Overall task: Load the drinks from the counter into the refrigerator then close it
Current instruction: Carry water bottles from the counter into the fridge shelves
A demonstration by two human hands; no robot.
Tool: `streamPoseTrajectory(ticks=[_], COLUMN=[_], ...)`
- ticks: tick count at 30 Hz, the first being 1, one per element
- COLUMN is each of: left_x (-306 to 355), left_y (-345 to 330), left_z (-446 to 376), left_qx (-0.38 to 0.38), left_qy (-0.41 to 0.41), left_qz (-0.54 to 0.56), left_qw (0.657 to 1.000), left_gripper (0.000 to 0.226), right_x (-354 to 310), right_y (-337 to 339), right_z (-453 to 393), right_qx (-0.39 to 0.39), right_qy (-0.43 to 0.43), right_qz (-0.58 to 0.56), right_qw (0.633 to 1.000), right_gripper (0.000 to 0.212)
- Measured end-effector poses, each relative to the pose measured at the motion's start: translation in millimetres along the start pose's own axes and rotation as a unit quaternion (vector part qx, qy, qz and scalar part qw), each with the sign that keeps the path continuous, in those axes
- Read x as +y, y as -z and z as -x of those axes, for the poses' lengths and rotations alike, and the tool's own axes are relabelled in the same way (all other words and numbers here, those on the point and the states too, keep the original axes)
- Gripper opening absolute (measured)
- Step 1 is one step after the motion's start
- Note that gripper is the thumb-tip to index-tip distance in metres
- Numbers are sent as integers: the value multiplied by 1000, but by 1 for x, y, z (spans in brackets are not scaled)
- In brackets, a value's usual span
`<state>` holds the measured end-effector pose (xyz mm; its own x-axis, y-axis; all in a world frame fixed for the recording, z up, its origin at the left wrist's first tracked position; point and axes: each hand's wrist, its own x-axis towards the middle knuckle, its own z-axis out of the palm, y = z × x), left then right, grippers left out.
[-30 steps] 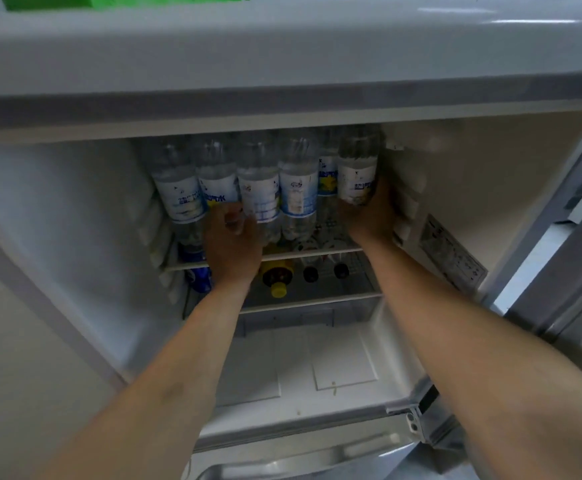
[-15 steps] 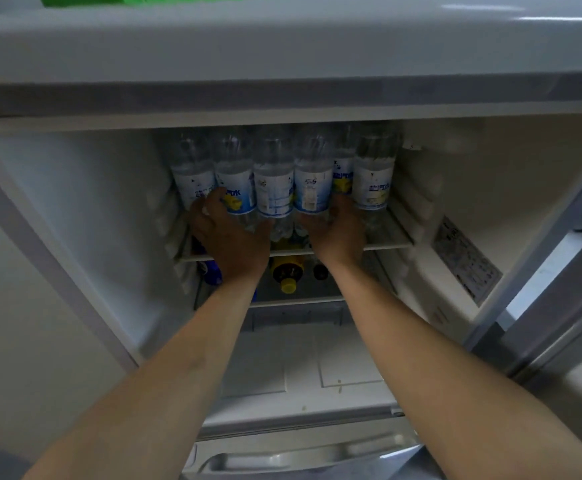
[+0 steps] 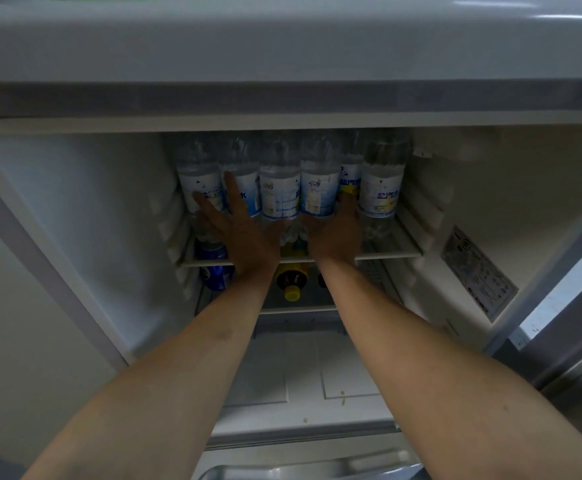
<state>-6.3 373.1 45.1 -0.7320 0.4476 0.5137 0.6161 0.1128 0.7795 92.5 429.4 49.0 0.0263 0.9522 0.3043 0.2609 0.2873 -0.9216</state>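
Several clear water bottles with white and blue labels stand in a row on the upper shelf of the open refrigerator. My left hand lies with straight, spread fingers against the two leftmost bottles. My right hand presses against the lower part of the bottles right of the middle, one finger reaching up between two of them; its other fingers are hidden. Below the shelf lie a blue can and a dark bottle with a yellow cap.
The refrigerator's top edge overhangs the opening. A printed sticker is on the right inner wall. The door stands open at the right. A white drawer cover lies below my forearms.
My left hand's fingers have straightened and spread upward over the left bottles. My right hand moved from the rightmost bottle toward the middle of the row.
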Motion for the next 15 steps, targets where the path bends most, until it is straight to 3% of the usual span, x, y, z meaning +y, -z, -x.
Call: streamPoseTrajectory(ticks=[15], left_x=[-10], left_y=[-5], left_z=[-2], left_qx=[-3], left_qy=[-18], left_qz=[32], left_qw=[999], left_gripper=[111], right_x=[-5], right_y=[-6], right_z=[-7], right_qx=[-18], right_qy=[-27], right_qz=[11], right_qw=[999], right_gripper=[68])
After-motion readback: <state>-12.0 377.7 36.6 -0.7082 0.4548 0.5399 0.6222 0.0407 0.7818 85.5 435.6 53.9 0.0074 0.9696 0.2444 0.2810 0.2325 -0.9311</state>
